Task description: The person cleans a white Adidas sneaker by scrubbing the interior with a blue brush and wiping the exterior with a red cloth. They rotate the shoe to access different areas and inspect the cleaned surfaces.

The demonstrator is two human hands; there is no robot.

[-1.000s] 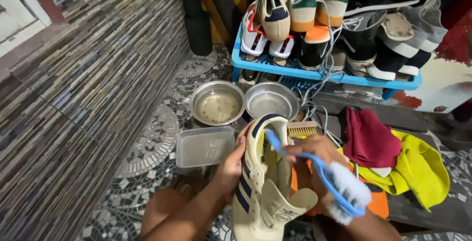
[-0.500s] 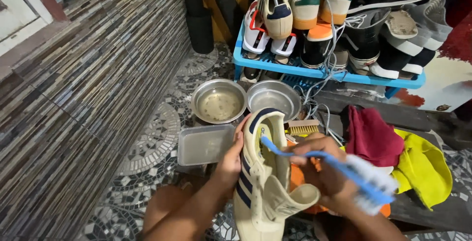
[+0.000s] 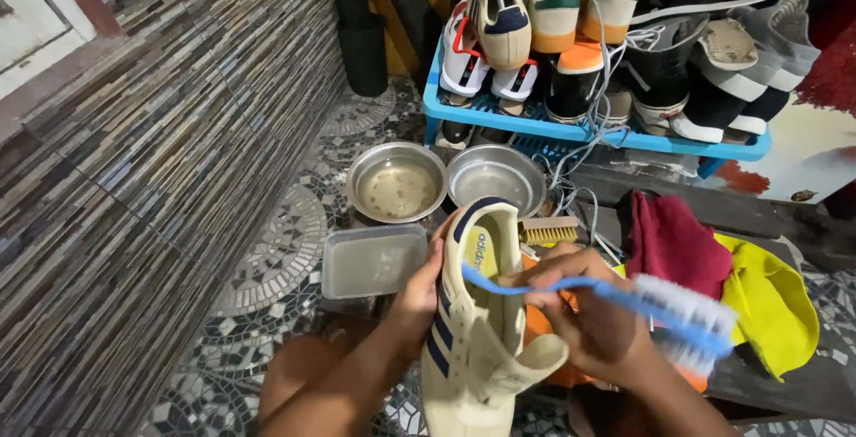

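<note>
- The left hand (image 3: 417,299) is gripping the cream sneaker (image 3: 473,321) by its striped side, fingers wrapped round the upper; the shoe is standing heel-up in the air over the person's lap, above the mosaic floor (image 3: 276,294).
- The right hand (image 3: 584,317) is pinching the handle of the blue brush (image 3: 624,299), with the thin handle end poking into the shoe's opening and the white bristle head sticking out to the right.
- The grip on the brush is sitting near mid-handle, so the heavy bristle end is likely levering it loose if pressed hard.
- The shoe is being held one-handed; a hard push could be twisting it out of the fingers toward the two steel bowls (image 3: 397,183) and the clear plastic tub (image 3: 370,261) just beyond.
- The bristles are hovering close to the maroon cloth (image 3: 678,245) and yellow cloth (image 3: 771,303), and could be snagging or wetting them.
- The handle tip inside the shoe is hidden.
- The sneaker's toe is cut off by the bottom edge.
- The small wooden brush (image 3: 548,230) is partly hidden behind the shoe.
- The blue shoe rack (image 3: 588,138) is too cluttered to count pairs.
</note>
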